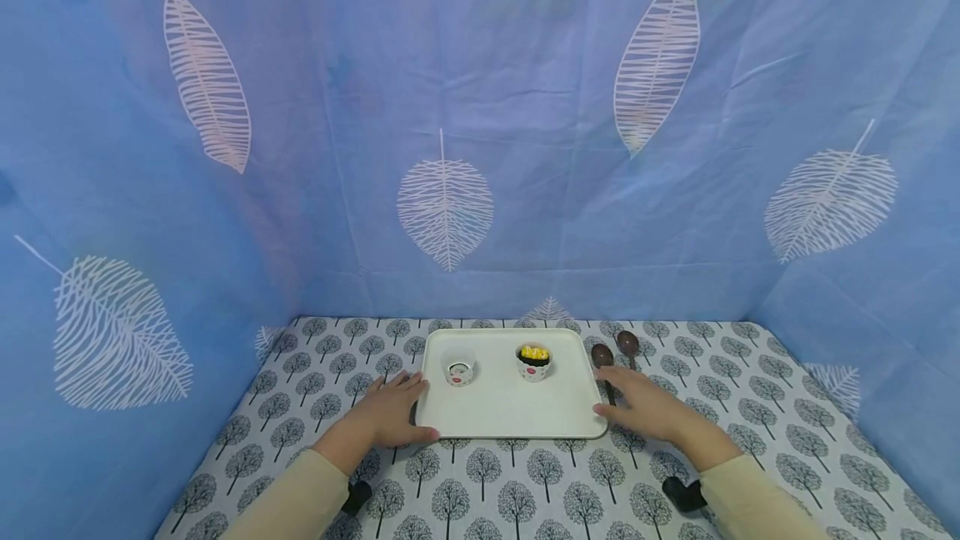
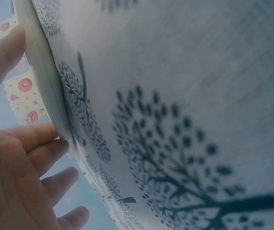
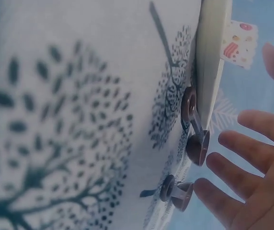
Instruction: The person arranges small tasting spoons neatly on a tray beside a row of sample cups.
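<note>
A white rectangular tray (image 1: 510, 411) lies on the patterned cloth. On its left part stands a paper cup (image 1: 459, 372) with red printed spots; right of it a similar cup (image 1: 533, 372) holds something dark topped with yellow. My left hand (image 1: 386, 417) touches the tray's left edge, its thumb and fingertips right at the rim in the left wrist view. Beside the right edge, my right hand (image 1: 648, 408) has its fingers spread and straight, clear of the rim in the right wrist view. It partly covers a brown spoon (image 1: 602, 355) and the handle of a second brown spoon (image 1: 627, 343).
A white cloth (image 1: 480, 494) printed with dark trees covers the table. Blue curtains (image 1: 525, 215) with white leaf prints rise behind it and on both sides. Black straps (image 1: 682, 493) show at the wrists, below light sleeves (image 1: 757, 498).
</note>
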Demonstrator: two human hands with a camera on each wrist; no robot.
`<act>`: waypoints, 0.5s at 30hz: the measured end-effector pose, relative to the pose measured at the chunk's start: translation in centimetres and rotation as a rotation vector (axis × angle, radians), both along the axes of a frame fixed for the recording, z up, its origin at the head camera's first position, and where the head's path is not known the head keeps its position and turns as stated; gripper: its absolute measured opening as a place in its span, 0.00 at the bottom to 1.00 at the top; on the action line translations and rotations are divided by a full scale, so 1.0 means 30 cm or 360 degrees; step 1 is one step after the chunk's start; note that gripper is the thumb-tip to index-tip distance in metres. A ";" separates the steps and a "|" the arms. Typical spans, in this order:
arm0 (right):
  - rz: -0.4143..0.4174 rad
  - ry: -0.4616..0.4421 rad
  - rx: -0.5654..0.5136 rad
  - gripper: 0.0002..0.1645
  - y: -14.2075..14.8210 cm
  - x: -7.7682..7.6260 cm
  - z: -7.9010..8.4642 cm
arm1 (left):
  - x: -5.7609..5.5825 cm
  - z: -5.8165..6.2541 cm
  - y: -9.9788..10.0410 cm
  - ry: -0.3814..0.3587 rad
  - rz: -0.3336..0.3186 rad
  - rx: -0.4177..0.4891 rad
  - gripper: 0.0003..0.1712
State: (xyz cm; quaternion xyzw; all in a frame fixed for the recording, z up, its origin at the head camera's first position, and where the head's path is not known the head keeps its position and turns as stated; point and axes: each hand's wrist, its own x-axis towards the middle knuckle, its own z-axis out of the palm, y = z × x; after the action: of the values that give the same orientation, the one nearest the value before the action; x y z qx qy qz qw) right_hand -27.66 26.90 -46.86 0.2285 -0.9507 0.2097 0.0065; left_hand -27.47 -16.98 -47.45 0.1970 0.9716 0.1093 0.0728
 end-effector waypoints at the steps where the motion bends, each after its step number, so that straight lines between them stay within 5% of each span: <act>1: -0.0006 -0.0008 -0.0015 0.42 0.000 -0.001 0.001 | 0.001 0.000 -0.001 0.0005 -0.0002 0.0001 0.57; 15: -0.0296 -0.0127 -0.0110 0.36 -0.005 -0.025 -0.013 | 0.015 0.013 0.003 0.0023 0.0004 -0.0004 0.56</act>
State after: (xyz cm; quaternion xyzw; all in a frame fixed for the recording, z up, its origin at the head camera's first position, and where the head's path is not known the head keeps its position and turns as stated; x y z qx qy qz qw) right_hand -28.42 26.74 -47.24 0.1303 -0.9594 0.2499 -0.0040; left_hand -27.03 -16.89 -47.08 0.1965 0.9724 0.1069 0.0660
